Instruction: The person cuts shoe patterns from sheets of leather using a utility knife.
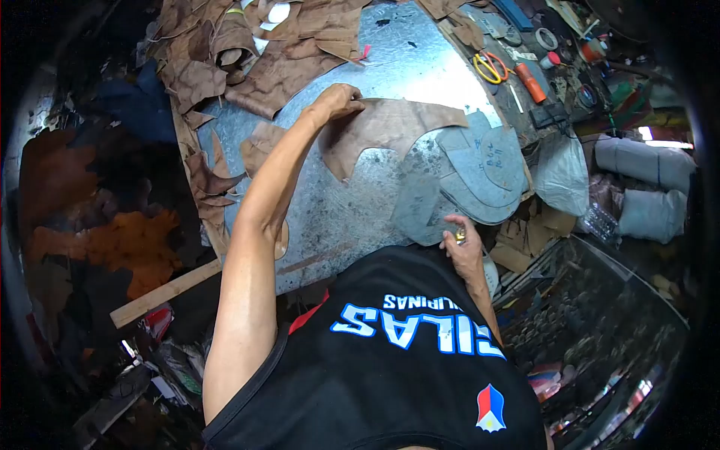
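Observation:
My left hand [337, 103] reaches far across the metal-topped table [337, 217], its fingers closed on the upper left edge of a brown leather piece [397, 124]. That piece lies partly curled, with a curved cutout along its near side. My right hand [465, 251] is close to my body at the table's near right edge, fingers bent around a small yellowish thing [460, 235] too small to name. Beside it lie several grey flat patterns [484, 165] with handwriting on them, overlapping the leather's right end.
Brown leather scraps [289, 71] are heaped at the far left. Yellow-and-orange-handled scissors [491, 67], an orange cylinder [530, 82] and a tape roll [546, 38] lie at the far right. A wooden strip [165, 292] juts out at left. White bundles [645, 161] stand at right.

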`<state>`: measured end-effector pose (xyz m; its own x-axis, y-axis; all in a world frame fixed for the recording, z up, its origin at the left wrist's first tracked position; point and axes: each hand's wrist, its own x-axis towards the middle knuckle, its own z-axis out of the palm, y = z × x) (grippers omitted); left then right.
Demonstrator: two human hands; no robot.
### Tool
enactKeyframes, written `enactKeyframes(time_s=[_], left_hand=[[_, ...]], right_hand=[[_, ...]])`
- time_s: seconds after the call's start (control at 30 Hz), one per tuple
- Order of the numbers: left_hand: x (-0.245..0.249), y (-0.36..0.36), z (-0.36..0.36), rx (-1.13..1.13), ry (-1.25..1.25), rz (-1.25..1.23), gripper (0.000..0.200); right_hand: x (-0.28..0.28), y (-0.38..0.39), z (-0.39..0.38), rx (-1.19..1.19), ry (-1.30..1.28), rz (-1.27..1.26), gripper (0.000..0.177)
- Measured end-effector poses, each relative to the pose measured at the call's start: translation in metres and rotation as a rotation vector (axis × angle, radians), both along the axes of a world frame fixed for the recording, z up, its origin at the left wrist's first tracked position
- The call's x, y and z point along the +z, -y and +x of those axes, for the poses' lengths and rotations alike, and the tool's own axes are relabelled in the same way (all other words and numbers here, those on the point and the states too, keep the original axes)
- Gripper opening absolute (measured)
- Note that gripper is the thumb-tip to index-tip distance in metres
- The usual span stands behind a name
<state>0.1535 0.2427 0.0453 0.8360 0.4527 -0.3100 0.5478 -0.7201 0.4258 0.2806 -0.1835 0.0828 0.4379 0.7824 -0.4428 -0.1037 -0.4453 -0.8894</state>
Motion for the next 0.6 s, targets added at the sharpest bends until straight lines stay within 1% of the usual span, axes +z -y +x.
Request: enactKeyframes(time_s=[0.03, 0.1, 0.13, 0.2, 0.23, 0.27, 0.3, 0.37, 0.4, 0.47, 0.5, 0.57, 0.6], left_hand=[[-0.003, 0.0, -0.013, 0.011, -0.007, 0.001, 0.035], [-0.004, 0.009, -0.048, 0.398, 0.31, -0.245, 0.027], [0.003, 0.019, -0.067, 0.548, 0.361, -0.342, 0.026], [0.009, 0.058, -0.096, 0.935, 0.675, -0.72, 0.027], [-0.014, 0.071, -0.117, 1.006, 0.687, -0.777, 0.027], [0.004, 0.103, -0.12, 1.109, 0.686, -0.901, 0.024], [-0.002, 0.126, -0.128, 1.108, 0.67, -1.022, 0.021], [-0.007, 0.165, -0.135, 1.151, 0.498, -1.086, 0.02], [-0.011, 0.178, -0.135, 1.167, 0.5, -1.113, 0.02], [-0.016, 0.198, -0.135, 1.154, 0.515, -1.064, 0.02], [-0.016, 0.205, -0.135, 1.168, 0.518, -1.079, 0.02], [-0.015, 0.215, -0.136, 1.138, 0.427, -1.085, 0.028], [-0.015, 0.221, -0.135, 1.116, 0.391, -1.07, 0.029]], right_hand=[[-0.002, -0.002, 0.002, -0.069, -0.004, 0.044, 0.029], [-0.003, -0.006, 0.016, -0.043, -0.016, 0.045, 0.03], [0.0, -0.011, 0.021, -0.053, -0.019, 0.045, 0.03], [0.007, -0.023, 0.03, -0.077, -0.004, 0.053, 0.03], [0.011, -0.03, 0.034, -0.064, -0.004, 0.039, 0.03], [0.015, -0.038, 0.039, -0.072, 0.016, 0.044, 0.032], [0.018, -0.044, 0.046, -0.08, 0.039, 0.046, 0.033], [0.024, -0.06, 0.054, -0.052, 0.08, 0.042, 0.035], [0.026, -0.068, 0.056, -0.037, 0.112, 0.063, 0.036], [0.025, -0.083, 0.058, 0.029, 0.13, 0.01, 0.037], [0.025, -0.091, 0.056, 0.079, 0.136, -0.016, 0.038], [0.02, -0.108, 0.041, 0.138, 0.103, -0.031, 0.036], [0.016, -0.116, 0.032, 0.235, 0.14, -0.03, 0.035]])
